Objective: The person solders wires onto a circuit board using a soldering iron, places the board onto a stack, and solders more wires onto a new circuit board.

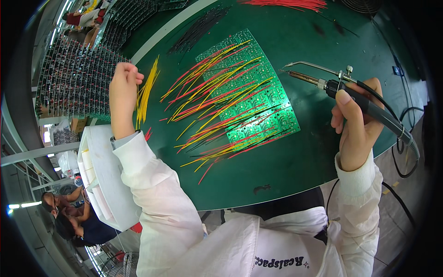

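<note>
Soldering iron [364, 99] in right hand [357, 124]

One view only: head cam, worn high, looking steeply down and a bit fwd onto the green desk [286, 157]. Wide fisheye, so the desk's edges bow toward the rim and the corners go black. Landmark: green circuit board panel [258, 99], sitting just above frame centre, fairly close, within arm's reach. Person's own sleeves enter from the lower edge, below the panel. Left of the panel, past the desk's edge, the view drops to floor level and catches another person well below. No 2nd view, so no shared area.
</note>
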`<state>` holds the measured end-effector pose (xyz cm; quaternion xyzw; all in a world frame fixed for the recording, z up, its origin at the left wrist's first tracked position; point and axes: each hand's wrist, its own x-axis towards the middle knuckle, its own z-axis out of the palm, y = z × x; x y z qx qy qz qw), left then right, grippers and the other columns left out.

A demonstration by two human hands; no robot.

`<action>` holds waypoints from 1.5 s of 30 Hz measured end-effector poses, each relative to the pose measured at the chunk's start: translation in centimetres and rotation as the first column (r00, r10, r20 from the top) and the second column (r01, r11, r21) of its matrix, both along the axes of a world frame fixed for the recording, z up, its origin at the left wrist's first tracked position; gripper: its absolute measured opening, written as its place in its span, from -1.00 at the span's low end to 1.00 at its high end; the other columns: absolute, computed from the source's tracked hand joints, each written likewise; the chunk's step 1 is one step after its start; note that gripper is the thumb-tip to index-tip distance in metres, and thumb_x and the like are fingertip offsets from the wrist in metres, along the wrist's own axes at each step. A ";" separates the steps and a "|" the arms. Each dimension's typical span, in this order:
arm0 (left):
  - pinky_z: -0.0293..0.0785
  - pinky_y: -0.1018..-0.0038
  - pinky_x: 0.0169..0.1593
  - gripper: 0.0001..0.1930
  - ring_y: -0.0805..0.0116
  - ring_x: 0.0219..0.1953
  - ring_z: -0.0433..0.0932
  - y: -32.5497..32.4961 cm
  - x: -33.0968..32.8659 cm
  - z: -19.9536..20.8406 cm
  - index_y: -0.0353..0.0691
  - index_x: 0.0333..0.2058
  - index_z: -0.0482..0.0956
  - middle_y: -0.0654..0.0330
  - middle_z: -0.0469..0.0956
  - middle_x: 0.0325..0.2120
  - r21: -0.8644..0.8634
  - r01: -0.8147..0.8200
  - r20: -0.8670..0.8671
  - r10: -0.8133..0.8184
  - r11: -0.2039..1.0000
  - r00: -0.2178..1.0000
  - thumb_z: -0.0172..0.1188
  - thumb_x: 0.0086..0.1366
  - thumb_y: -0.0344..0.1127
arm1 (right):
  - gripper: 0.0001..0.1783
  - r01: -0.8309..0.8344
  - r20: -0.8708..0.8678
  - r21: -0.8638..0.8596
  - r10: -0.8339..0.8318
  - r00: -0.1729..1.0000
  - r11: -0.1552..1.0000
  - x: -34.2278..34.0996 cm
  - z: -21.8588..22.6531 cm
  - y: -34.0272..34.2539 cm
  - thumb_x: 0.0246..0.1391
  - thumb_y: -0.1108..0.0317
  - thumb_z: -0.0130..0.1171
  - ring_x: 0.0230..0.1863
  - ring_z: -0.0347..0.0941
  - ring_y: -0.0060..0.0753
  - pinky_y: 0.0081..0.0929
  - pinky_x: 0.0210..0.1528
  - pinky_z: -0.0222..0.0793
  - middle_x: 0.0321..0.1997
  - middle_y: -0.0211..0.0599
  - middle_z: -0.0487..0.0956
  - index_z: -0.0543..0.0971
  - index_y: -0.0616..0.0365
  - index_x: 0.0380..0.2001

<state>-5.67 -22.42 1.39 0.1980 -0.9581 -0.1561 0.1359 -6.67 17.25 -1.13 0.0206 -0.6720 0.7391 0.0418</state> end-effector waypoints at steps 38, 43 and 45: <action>0.43 0.51 -0.44 -0.88 0.36 -0.50 0.52 21.4 3.2 -0.3 -0.34 -0.33 0.54 0.14 0.54 -0.47 0.095 0.616 -0.258 -0.579 0.782 0.774 0.17 0.11 -0.56 | -0.70 0.088 0.019 -0.024 -0.088 0.996 0.996 2.1 0.1 1.5 -0.07 0.36 0.24 -0.73 0.27 -0.67 -0.75 -0.69 0.16 -0.66 -0.36 0.38 0.29 0.21 -0.44; 0.42 0.48 -0.43 -0.89 0.29 -0.48 0.51 22.1 2.7 -1.8 -0.32 -0.42 0.54 0.15 0.51 -0.48 -0.095 0.581 -0.308 -0.579 0.808 0.755 0.24 0.02 -0.58 | -0.74 0.139 -0.043 0.077 -0.136 0.990 0.987 2.8 -0.4 1.7 -0.03 0.34 0.14 -0.76 0.19 -0.62 -0.71 -0.74 0.03 -0.67 -0.39 0.29 0.29 0.23 -0.41; 0.42 0.48 -0.43 -0.89 0.29 -0.47 0.50 22.1 2.8 -2.2 -0.31 -0.43 0.54 0.16 0.50 -0.48 -0.094 0.580 -0.308 -0.577 0.809 0.756 0.25 0.01 -0.58 | -0.74 0.122 -0.043 0.068 -0.119 0.992 0.990 3.0 -0.8 2.0 -0.03 0.34 0.14 -0.77 0.18 -0.62 -0.71 -0.75 0.02 -0.66 -0.38 0.28 0.29 0.23 -0.41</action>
